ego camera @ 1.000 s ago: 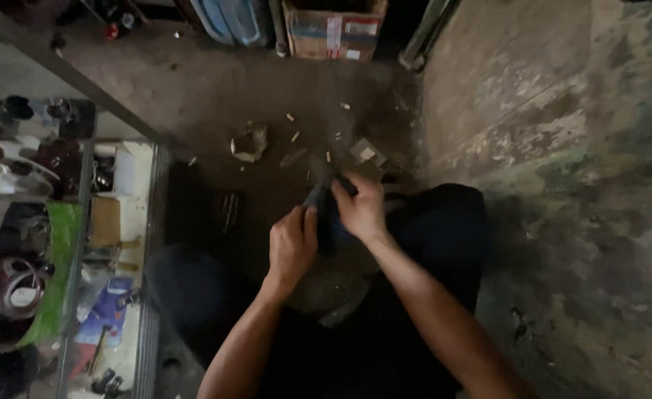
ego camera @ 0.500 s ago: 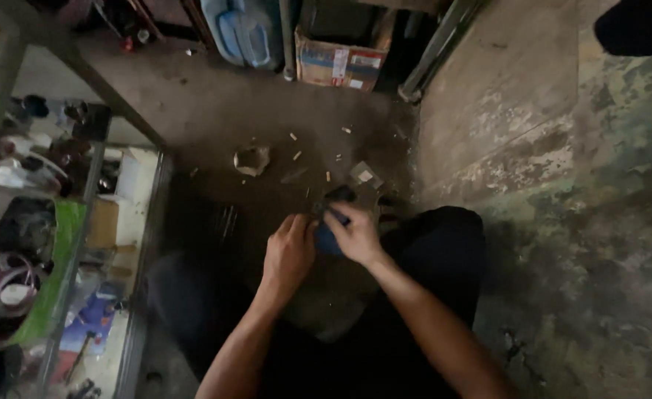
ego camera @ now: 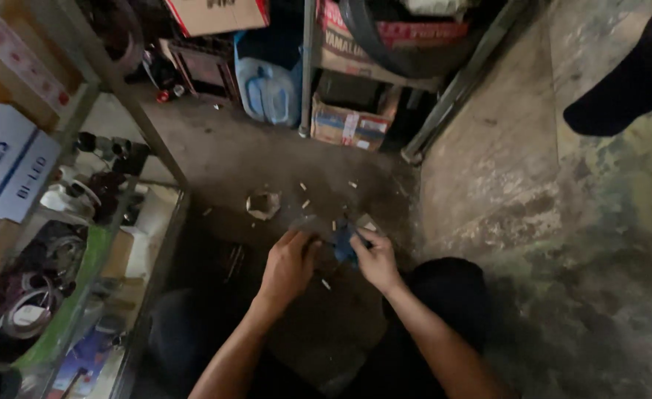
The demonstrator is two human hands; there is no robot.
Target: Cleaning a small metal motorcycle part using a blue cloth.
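Observation:
Low over a dirty concrete floor, my left hand (ego camera: 287, 267) and my right hand (ego camera: 376, 258) are close together. Between them is a small blue object (ego camera: 344, 244); my right hand grips it, and my left hand's fingers curl toward its left side. What the left hand pinches is too dark to tell. Small pale scraps (ego camera: 327, 284) lie scattered on the floor around the hands. My dark-clothed knees (ego camera: 444, 284) frame the spot from below.
A glass-fronted shelf unit (ego camera: 82, 295) with parts and boxes stands at left. Ahead are a blue plastic jug (ego camera: 268, 92), cardboard boxes (ego camera: 349, 125) and a metal rack leg (ego camera: 305, 66). A crumpled white wrapper (ego camera: 263, 205) lies on the floor. Another person's dark limb (ego camera: 629, 81) shows top right.
The camera has tilted up, so the hands sit lower in view and more shelving shows. Both hands stay together on the blue object.

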